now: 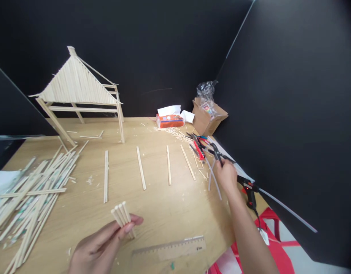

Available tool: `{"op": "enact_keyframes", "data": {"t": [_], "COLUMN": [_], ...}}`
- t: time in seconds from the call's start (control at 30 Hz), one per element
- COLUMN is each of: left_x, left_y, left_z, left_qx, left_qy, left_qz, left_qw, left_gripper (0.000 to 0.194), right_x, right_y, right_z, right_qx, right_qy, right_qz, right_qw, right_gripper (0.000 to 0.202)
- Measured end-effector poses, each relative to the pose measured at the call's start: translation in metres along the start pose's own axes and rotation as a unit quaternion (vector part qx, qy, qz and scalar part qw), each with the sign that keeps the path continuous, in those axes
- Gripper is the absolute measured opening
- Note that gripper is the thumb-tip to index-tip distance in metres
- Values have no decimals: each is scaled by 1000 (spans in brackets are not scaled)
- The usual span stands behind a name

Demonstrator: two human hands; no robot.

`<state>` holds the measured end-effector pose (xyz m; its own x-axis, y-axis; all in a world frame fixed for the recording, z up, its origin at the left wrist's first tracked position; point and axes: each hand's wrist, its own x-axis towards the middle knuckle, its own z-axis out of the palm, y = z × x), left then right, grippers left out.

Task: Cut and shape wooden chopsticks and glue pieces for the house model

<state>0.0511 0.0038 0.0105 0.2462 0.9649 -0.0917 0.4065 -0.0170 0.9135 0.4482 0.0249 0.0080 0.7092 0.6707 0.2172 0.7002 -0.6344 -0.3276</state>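
Observation:
My left hand [104,239] pinches a small bundle of round wooden sticks [121,213] near the front of the table, their cut ends pointing up. At the right, my right hand [227,175] is closed around a black-handled tool [216,153] whose exact kind I cannot make out. Beside it lie other hand tools, among them a red-handled one [198,149]. A black hot glue gun [250,192] with a glue stick in its back rests just right of my right wrist. Several paired wooden sticks [140,168] lie spaced apart across the middle of the table.
A model house frame [78,82] with a stick-covered roof stands at the back left. Loose sticks [35,201] are heaped at the left. A clear ruler [169,249] lies in front. Tissues [171,121] and a cardboard box [205,120] stand at the back, near dark walls.

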Motion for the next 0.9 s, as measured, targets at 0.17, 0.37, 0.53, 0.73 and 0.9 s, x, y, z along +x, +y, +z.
{"op": "enact_keyframes", "data": {"t": [0.17, 0.37, 0.53, 0.73, 0.9], "left_x": [4, 10, 10, 7, 6], "left_y": [10, 11, 11, 17, 14], "left_z": [-4, -8, -11, -7, -7], "left_qx": [-96, -228, -298, -352, -349], "left_qy": [-6, -27, -65, -104, -126], "left_qz": [-73, -91, -89, -105, -97], "left_qw": [993, 969, 948, 924, 924], "left_gripper": [23, 20, 19, 18, 19], "right_x": [-4, -68, -128, -149, -139], "right_y": [-27, -63, -100, -142, -138], "right_z": [-24, -50, -25, -12, -15], "right_qx": [179, 558, 706, 733, 699], "right_qy": [6, -271, -386, -503, -460], "right_qz": [-73, -110, -62, 7, -54], "right_qw": [981, 777, 590, 458, 544], "right_gripper": [44, 28, 26, 17, 48]}}
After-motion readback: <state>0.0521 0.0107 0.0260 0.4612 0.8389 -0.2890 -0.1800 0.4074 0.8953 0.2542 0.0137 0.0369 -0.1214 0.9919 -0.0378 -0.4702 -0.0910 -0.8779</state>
